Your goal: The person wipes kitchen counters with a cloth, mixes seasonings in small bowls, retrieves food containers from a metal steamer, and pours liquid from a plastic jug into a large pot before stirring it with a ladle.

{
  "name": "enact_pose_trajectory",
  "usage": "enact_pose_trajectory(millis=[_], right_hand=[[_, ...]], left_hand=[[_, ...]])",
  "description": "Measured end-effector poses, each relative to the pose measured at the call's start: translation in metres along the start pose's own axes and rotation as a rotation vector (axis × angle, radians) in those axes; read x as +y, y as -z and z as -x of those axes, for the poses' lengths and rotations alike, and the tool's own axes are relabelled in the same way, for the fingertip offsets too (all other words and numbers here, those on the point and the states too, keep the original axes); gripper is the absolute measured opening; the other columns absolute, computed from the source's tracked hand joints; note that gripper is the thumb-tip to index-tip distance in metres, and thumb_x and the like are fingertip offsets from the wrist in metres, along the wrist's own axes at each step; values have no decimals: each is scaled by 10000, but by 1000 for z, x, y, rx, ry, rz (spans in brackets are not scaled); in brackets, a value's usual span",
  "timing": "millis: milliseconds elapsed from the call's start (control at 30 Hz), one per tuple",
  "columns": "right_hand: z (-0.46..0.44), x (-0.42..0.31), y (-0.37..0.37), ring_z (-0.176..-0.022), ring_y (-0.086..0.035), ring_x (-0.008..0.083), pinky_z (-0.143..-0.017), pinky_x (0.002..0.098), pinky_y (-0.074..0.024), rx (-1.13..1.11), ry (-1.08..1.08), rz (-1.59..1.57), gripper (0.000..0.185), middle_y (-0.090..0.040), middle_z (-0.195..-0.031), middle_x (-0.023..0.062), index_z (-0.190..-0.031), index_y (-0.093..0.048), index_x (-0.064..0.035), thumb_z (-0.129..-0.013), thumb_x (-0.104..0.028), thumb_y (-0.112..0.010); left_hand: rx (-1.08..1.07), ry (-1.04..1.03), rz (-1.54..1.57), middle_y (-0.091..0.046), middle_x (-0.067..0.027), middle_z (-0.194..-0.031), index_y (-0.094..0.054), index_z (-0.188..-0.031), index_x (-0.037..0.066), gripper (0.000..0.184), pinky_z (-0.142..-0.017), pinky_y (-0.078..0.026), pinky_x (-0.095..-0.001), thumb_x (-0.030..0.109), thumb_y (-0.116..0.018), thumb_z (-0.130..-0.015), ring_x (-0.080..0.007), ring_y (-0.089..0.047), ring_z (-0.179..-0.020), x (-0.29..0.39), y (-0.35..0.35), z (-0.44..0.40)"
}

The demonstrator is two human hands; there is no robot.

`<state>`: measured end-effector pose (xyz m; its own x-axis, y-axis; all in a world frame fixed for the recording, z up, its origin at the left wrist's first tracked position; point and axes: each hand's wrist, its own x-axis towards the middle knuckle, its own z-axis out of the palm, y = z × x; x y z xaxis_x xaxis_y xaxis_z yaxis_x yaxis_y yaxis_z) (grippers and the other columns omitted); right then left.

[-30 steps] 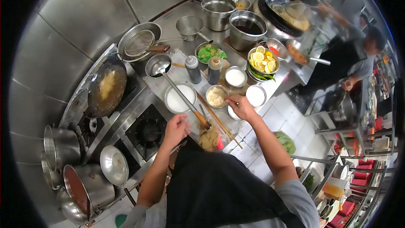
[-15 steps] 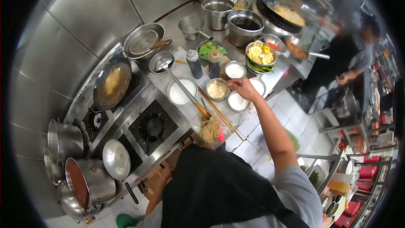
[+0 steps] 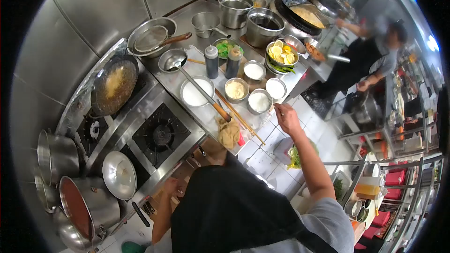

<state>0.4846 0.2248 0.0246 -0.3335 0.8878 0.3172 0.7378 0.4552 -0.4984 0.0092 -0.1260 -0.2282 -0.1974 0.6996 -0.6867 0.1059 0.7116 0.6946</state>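
Though the left hand (image 3: 171,186) cannot be told spread or clenched, the right hand (image 3: 287,118) is pinched near four white-filled bowls (image 3: 258,111).

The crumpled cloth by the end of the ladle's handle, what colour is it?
The cloth is tan, seen best in the head camera's view.

White powder (image 3: 259,100), pale yellow paste (image 3: 235,90) and bright yellow lemons (image 3: 283,54) stand out against a silver-grey wall (image 3: 105,9) and white tiles (image 3: 262,162) gridded with dark lines; a black apron (image 3: 229,206) pairs with a grey sleeve (image 3: 328,222), a tan rag (image 3: 228,133), green peppers (image 3: 280,69) and brick-red sauce (image 3: 76,204).
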Motion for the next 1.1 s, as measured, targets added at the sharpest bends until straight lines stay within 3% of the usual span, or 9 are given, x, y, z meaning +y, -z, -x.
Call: enact_pose_trajectory(millis=[67,200,300,467,667,833,900,1033,1100], right_hand=[[16,2,-22,-736,-555,350,-668,429,-464,-56,70,110,140,-588,-751,186,-928,-588,24,-814,-54,-561],[21,-15,-32,-729,-547,351,-669,426,-461,85,41,46,141,-579,-736,177,-929,-597,11,-805,-44,-560],[20,-14,-36,-729,-546,354,-670,428,-459,170,22,102,145,-576,-747,180,-933,-593,14,-806,-48,-561],[16,-19,-46,-740,-544,353,-665,420,-452,89,27,20,180,-578,-770,194,-994,-590,11,-825,-23,-540],[22,5,-49,-752,-556,351,-673,425,-458,64,28,35,161,-592,-778,195,-981,-588,21,-836,-31,-542],[17,-11,-18,-721,-564,331,-658,412,-463,249,-31,-59,187,-584,-759,180,-1000,-598,14,-822,-24,-560],[10,-7,-3,-691,-559,320,-633,401,-457,306,-83,-115,171,-589,-758,180,-994,-619,3,-844,-45,-550],[-1,15,-15,-712,-578,328,-648,382,-470,320,-200,-180,172,-600,-773,196,-990,-627,1,-858,-75,-549],[-7,19,-28,-754,-602,337,-681,370,-483,260,-269,-256,184,-617,-822,221,-998,-627,-1,-862,-90,-543]], left_hand=[[-15,127,319,-568,-163,-640,-538,-817,-23,140,-380,-497,-412,104,-528,-876,-271,-591,-468,15,2,8],[-53,43,125,-576,-153,-645,-553,-823,6,124,-387,-488,-385,123,-545,-865,-265,-582,-455,-18,11,9],[-297,-396,-915,-593,-134,-679,-565,-831,23,147,-453,-490,-350,158,-529,-879,-246,-612,-536,-96,14,-18],[-237,-15,364,-582,-85,-693,-593,-839,9,151,-534,-457,-334,156,-564,-822,-199,-592,-625,-116,5,-21],[-88,209,-191,-616,-110,-719,-601,-814,-6,181,-462,-456,-349,159,-546,-863,-195,-602,-620,5,2,33],[-23,278,-76,-620,-91,-624,-615,-741,1,92,-468,-475,-364,92,-615,-757,-205,-625,-612,-22,1,2],[-194,-604,-1177,-630,-97,-662,-628,-755,28,118,-523,-491,-368,132,-635,-700,-242,-624,-603,-79,15,-39],[-217,-546,-1032,-624,-100,-695,-641,-754,70,163,-576,-493,-386,220,-636,-690,-289,-613,-612,-87,8,-63],[-130,-798,-1027,-611,-99,-697,-632,-752,74,154,-565,-487,-393,220,-627,-702,-284,-609,-604,-44,4,-42]])
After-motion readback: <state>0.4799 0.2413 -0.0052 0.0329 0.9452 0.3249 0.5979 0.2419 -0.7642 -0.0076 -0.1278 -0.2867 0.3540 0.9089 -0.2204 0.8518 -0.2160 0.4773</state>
